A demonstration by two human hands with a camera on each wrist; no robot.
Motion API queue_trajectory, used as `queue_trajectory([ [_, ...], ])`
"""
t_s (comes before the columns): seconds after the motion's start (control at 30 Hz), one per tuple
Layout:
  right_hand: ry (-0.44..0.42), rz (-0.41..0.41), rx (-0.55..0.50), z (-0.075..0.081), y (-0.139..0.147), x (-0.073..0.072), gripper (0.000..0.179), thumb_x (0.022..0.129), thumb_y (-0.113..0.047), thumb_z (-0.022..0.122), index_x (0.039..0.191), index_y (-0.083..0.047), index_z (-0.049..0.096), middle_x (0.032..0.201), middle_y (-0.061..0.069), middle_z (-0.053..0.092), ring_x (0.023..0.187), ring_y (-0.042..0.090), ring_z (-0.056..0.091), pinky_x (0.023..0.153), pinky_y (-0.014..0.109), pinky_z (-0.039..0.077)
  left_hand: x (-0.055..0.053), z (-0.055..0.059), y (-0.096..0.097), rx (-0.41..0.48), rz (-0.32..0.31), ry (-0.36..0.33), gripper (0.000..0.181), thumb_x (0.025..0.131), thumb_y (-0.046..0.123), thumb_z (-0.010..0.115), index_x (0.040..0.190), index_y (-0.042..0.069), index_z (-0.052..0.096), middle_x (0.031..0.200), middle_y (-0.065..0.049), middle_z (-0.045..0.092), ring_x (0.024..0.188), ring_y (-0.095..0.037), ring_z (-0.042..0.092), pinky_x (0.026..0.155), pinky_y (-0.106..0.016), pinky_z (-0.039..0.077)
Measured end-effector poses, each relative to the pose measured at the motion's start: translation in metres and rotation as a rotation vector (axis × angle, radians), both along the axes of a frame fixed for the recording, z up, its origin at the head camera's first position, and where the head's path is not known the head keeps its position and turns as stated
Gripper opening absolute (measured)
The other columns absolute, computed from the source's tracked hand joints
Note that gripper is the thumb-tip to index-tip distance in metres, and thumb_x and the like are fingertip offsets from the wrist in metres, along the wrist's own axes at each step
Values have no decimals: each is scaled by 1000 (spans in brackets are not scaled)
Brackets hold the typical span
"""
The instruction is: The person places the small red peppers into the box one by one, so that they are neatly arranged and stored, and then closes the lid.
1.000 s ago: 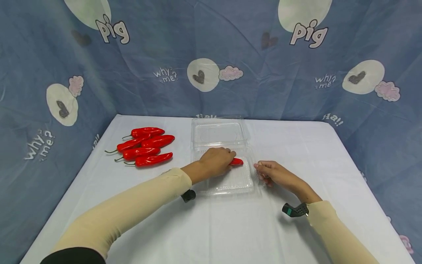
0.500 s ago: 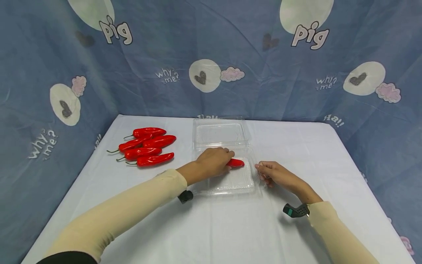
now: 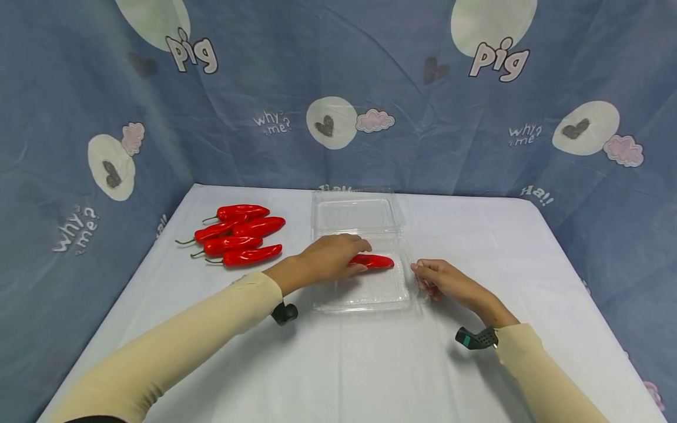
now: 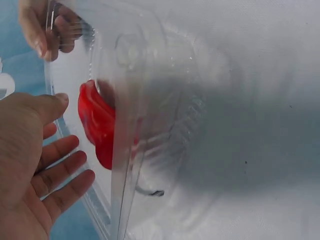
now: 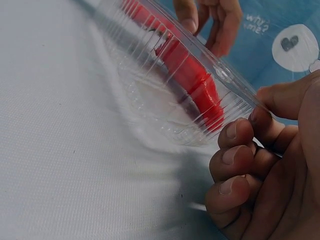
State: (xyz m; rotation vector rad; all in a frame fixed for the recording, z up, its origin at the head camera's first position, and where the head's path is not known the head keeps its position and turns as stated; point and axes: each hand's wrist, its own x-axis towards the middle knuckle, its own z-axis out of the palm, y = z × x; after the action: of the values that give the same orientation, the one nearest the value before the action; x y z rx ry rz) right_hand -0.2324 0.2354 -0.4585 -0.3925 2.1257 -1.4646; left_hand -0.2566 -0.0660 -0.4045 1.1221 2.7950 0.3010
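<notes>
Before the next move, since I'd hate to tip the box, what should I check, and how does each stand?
1. Lid folded open: ok.
2. Box steadied: ok, right hand pinches its edge.
3. Left hand not gripping: ok, fingers open near the pepper.
4. Only one pepper inside: cannot tell, left hand hides part.
5. Loose peppers apart from box: ok, five to its left.
</notes>
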Motion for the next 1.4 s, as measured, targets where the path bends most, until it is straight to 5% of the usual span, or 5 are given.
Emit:
queue_trajectory([
  [0.2, -5, -6, 5, -1, 0, 0, 49, 108, -34, 46, 88, 11, 44, 72, 5, 48, 59, 13, 45, 52, 26, 41, 1, 6, -13, 67, 25, -20, 47, 95, 36, 70, 137, 18, 61, 137, 3, 61, 131, -16, 53, 110, -38, 44],
  [0.53, -4, -3, 6, 1, 0, 2, 49, 108, -34, 47, 88, 11, 44, 73, 5, 48, 60, 13, 45, 52, 26, 41, 6, 19, -44, 168, 110, -36, 46, 91, 35, 76, 133, 23, 63, 123, 6, 66, 112, -12, 60, 97, -36, 53],
  [0.83, 0, 3, -1, 2, -1, 2, 48, 108, -32, 46, 89, 12, 44, 74, 6, 48, 60, 13, 45, 52, 26, 41, 14, 23, -81, 183, 163, -7, 46, 93, 40, 72, 134, 21, 62, 124, 5, 66, 113, -13, 62, 98, -38, 53],
  [1.4, -6, -4, 17, 2, -2, 3, 49, 108, -34, 46, 89, 11, 43, 74, 6, 48, 60, 14, 45, 52, 26, 41, 17, 2, -154, 163, 323, -20, 51, 90, 31, 77, 134, 13, 61, 131, -5, 64, 123, -24, 58, 103, -47, 49],
])
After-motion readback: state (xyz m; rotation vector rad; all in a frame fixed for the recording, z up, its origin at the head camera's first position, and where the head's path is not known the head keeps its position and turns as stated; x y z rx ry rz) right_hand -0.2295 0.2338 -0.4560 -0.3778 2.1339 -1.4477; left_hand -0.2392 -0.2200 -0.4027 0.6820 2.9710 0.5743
